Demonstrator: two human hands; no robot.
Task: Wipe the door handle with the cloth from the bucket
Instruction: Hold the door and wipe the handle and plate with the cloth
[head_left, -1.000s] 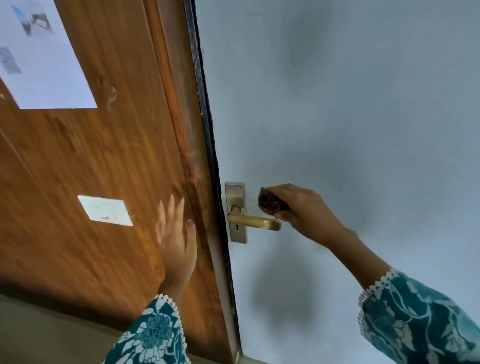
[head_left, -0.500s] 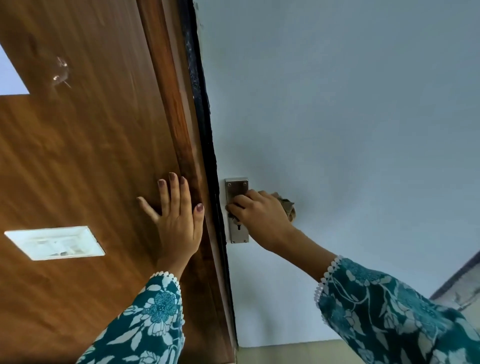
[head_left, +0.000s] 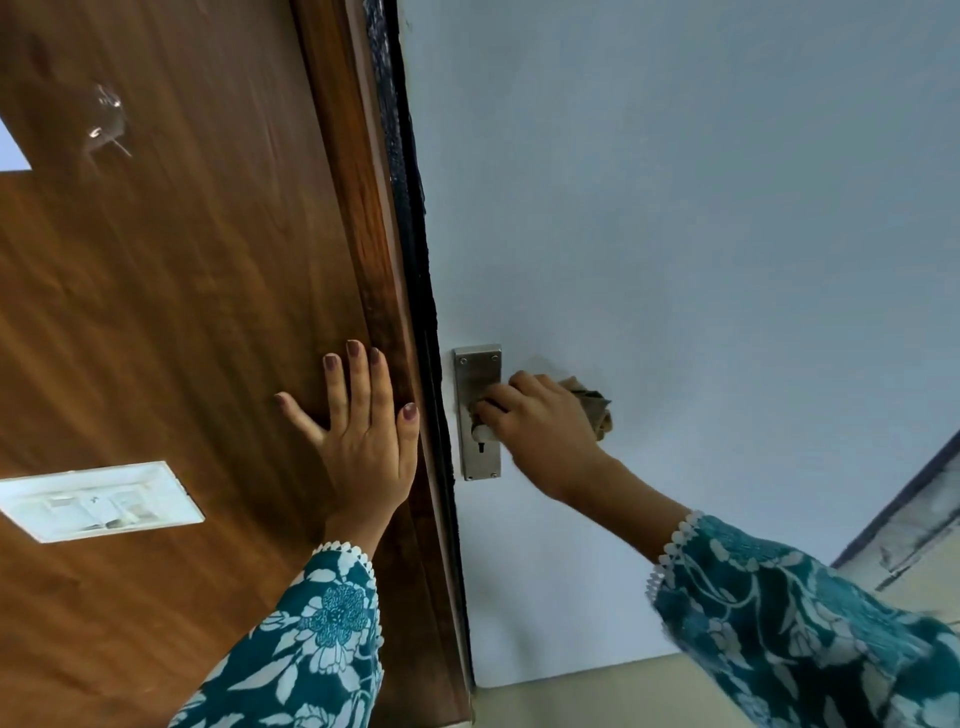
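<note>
Unmoved, right hand (head_left: 540, 421) and cloth (head_left: 592, 405) hide handle.

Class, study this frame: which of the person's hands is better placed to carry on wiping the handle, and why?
The right hand: it holds the cloth at the handle plate. The left hand lies flat on the wooden door.

Wood-panelled wall (head_left: 156, 312), beige floor (head_left: 597, 691)

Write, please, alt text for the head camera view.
The right hand presses a brown cloth over the door handle at its metal plate on a pale blue door. The left hand lies flat on the wooden panel beside it.
</note>
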